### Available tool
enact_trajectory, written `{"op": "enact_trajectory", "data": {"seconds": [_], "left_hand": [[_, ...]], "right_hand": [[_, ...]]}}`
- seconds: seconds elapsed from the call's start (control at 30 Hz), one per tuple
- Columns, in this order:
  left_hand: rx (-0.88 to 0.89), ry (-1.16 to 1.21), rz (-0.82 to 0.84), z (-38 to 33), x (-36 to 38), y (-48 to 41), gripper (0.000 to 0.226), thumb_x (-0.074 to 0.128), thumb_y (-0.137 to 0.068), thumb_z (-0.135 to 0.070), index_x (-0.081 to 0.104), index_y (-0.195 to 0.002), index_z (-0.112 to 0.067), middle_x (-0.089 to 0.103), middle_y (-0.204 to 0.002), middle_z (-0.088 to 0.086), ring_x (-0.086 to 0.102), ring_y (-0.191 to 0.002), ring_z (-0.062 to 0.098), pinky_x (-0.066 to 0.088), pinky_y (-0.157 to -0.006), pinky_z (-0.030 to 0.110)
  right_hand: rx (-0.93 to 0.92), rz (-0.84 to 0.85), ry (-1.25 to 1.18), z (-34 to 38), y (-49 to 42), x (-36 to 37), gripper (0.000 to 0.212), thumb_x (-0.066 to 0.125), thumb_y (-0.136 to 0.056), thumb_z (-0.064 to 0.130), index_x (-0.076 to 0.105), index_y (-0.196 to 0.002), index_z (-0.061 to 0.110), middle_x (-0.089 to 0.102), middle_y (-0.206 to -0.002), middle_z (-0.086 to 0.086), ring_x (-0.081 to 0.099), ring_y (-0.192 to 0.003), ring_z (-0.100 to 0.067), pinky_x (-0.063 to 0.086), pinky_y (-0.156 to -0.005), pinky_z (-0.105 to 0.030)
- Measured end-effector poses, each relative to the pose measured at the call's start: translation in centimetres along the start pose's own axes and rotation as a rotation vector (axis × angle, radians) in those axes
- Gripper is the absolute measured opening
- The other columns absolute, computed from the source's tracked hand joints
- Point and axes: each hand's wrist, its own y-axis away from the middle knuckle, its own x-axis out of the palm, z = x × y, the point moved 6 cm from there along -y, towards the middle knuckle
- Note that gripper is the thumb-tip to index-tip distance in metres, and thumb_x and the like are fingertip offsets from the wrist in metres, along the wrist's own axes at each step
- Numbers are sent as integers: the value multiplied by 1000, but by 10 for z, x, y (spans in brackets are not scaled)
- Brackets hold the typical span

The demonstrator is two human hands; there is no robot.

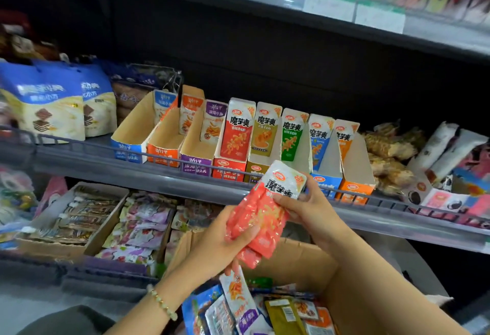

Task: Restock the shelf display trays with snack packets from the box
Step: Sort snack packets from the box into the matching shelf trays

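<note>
Several glossy, crinkled red-and-white plastic snack packets (261, 212) are held as one flat, oblong bundle above the open brown cardboard box (328, 265). Its long axis is tilted: the white printed tops are pointed to one o'clock, the red sealed ends to seven. The lower part is gripped by the left hand (228, 241), and the top is pinched by the right hand (310, 210). At eleven o'clock a red cardboard display tray (228, 171) is seen.
</note>
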Motion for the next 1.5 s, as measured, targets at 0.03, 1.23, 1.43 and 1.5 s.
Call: {"op": "enact_trajectory", "data": {"seconds": [0.03, 1.23, 1.43, 1.5], "left_hand": [[-13, -8, 19, 1, 0, -3, 33, 56, -89, -40, 44, -117, -29, 65, -71, -4, 54, -40, 1, 39, -39, 13], [295, -804, -159, -61, -117, -122, 49, 34, -94, -55, 34, -139, -38, 47, -133, -16, 50, -116, 3, 49, -94, 26], [253, -968, -87, -41, -110, -147, 45, 31, -92, -61, 61, -100, -28, 54, -112, -12, 53, -86, 3, 51, -79, 23], [245, -929, -74, -34, -112, -152, 46, 32, -91, -63, 59, -88, -25, 55, -103, -11, 54, -87, 3, 53, -79, 25]], "right_hand": [[-11, -22, -13, 1, -3, 1, 50, 70, -83, 5, 45, -119, 27, 67, -115, -12, 68, -101, -26, 60, -78, -40], [-257, -99, 419, 146, -134, 28, 51, 83, -69, 3, 54, -110, 12, 70, -105, -11, 70, -91, -23, 60, -76, -41], [-271, -71, 806, 123, -166, 59, 63, 79, -77, 16, 46, -130, 16, 63, -118, -6, 65, -101, -20, 58, -77, -36], [-259, -36, 944, 111, -172, 69, 69, 73, -84, 22, 37, -142, 19, 56, -132, -6, 59, -114, -20, 54, -85, -32]]}}
